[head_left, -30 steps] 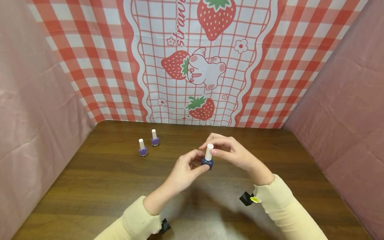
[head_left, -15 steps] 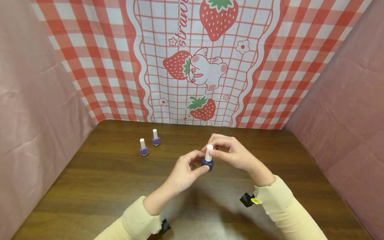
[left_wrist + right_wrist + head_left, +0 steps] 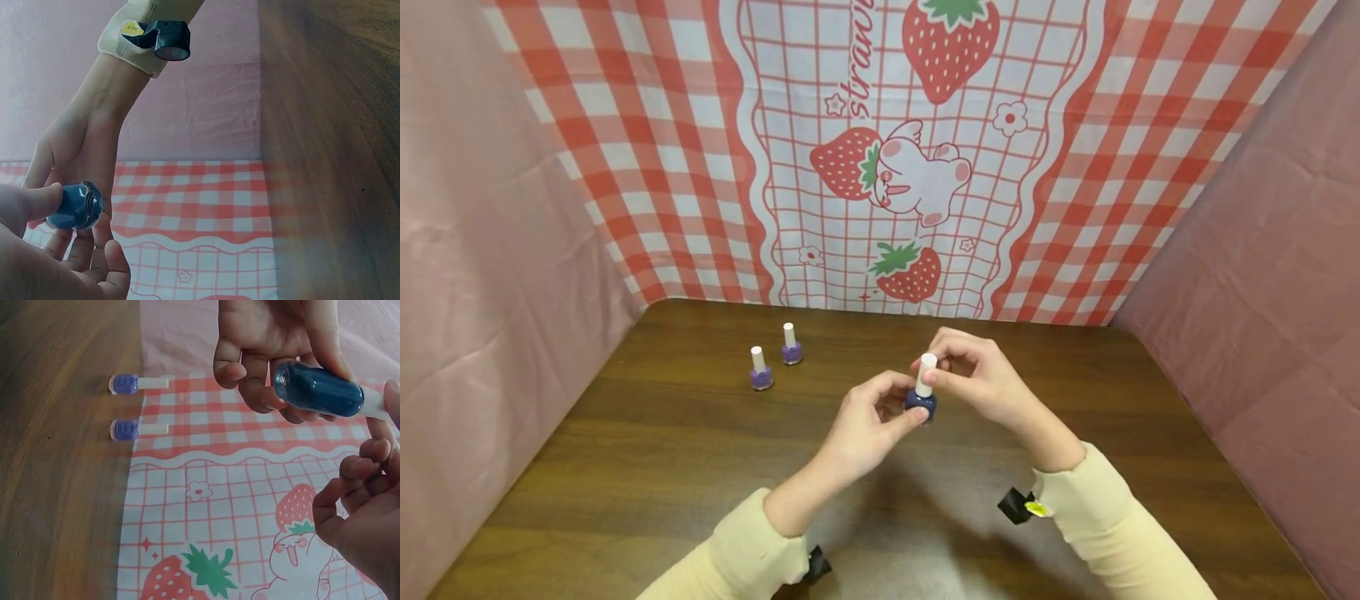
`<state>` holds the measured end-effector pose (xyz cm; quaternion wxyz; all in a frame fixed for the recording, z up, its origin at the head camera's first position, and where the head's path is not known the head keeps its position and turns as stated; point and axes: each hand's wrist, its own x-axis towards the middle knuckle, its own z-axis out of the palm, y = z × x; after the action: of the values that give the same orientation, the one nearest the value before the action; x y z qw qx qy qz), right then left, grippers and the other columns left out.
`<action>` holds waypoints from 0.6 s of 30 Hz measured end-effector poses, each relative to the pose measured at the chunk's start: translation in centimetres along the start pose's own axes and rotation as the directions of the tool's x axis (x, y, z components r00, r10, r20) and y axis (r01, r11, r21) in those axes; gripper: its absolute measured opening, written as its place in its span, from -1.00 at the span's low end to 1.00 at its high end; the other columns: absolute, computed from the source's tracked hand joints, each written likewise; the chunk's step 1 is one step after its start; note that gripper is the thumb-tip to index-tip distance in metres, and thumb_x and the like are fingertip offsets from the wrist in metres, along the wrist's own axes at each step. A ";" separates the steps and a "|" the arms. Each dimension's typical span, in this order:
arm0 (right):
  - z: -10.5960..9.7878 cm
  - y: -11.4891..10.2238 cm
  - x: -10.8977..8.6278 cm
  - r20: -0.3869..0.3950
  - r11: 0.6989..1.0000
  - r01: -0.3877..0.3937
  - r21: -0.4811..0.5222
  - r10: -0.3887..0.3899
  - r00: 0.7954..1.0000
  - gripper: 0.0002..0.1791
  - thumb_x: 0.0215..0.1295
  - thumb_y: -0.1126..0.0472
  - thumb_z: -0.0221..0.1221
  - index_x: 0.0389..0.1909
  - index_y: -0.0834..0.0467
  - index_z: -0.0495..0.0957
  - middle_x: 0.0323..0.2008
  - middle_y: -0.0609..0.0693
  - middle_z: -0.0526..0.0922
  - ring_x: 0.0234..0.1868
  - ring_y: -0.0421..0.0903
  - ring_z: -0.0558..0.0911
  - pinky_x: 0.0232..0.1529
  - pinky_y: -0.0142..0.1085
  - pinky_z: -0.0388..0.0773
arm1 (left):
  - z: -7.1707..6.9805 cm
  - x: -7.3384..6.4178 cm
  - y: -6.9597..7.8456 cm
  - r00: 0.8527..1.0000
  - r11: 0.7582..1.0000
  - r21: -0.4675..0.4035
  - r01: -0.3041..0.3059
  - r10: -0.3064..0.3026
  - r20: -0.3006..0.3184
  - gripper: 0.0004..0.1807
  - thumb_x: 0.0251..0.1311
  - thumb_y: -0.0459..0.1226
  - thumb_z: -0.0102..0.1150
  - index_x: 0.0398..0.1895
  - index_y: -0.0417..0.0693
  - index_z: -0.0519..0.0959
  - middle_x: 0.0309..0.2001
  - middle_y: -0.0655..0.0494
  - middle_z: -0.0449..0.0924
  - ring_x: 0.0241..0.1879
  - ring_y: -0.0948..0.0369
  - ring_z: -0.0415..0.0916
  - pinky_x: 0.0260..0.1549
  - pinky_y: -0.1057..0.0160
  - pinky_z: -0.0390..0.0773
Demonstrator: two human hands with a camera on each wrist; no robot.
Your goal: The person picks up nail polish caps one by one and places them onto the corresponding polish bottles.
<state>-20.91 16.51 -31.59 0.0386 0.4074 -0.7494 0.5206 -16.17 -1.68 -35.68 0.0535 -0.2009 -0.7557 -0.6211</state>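
Note:
A dark blue nail polish bottle [image 3: 920,403] with a white cap [image 3: 927,375] is held up over the table, nearly upright. My left hand [image 3: 867,425] pinches its glass body between thumb and fingers. On the cap, the thumb and fingers of my right hand [image 3: 988,383] take a pinch grip. In the right wrist view the blue glass [image 3: 322,390] shows from its base, the cap end running into the right fingertips. The left wrist view shows the bottle's base [image 3: 90,205] beside the left thumb, with the cap hidden.
Two purple nail polish bottles with white caps stand at the back left of the wooden table [image 3: 662,467], a nearer one [image 3: 761,377] and a farther one [image 3: 792,352]. A red checked strawberry cloth [image 3: 895,167] hangs behind the table, pink cloth [image 3: 1262,250] at both sides.
Both hands and the blue bottle have risen very slightly and shifted a touch right. The grip of each hand stays the same, and the purple bottles stand where they were.

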 end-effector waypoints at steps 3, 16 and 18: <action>0.1 0.0 0.1 -0.033 1.000 0.002 0.023 -0.001 0.999 -0.92 0.17 0.36 0.25 -0.45 0.17 0.55 -0.38 0.08 0.56 -0.34 -0.17 0.48 -0.43 -0.41 0.44 | 0.0 0.1 0.0 1.000 1.000 0.018 -0.004 0.004 -0.013 -0.76 0.10 -0.27 0.32 -0.16 -0.11 0.59 -0.28 0.02 0.66 -0.30 0.22 0.53 -0.37 0.35 0.52; 0.5 -0.4 0.2 -0.107 0.999 -0.035 0.005 0.035 0.994 -0.81 0.12 0.42 0.27 -0.54 0.18 0.45 -0.51 -0.04 0.41 -0.42 -0.19 0.38 -0.45 -0.41 0.35 | -0.2 0.1 0.3 1.000 1.000 0.014 0.000 0.000 -0.024 -0.76 0.07 -0.27 0.35 -0.18 -0.05 0.58 -0.28 0.12 0.64 -0.32 0.29 0.53 -0.36 0.33 0.55; 0.6 -0.4 0.2 -0.130 0.998 -0.055 -0.004 0.054 0.990 -0.79 0.12 0.40 0.28 -0.56 0.18 0.44 -0.52 -0.05 0.42 -0.46 -0.21 0.37 -0.51 -0.41 0.33 | -0.2 0.1 0.3 1.000 1.000 0.013 0.001 0.000 -0.025 -0.76 0.06 -0.27 0.35 -0.19 -0.05 0.58 -0.29 0.12 0.64 -0.32 0.29 0.52 -0.37 0.33 0.54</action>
<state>-20.51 15.83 -31.46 0.0744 0.3521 -0.7579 0.5441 -16.15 -1.76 -35.30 0.0641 -0.1925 -0.7590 -0.6187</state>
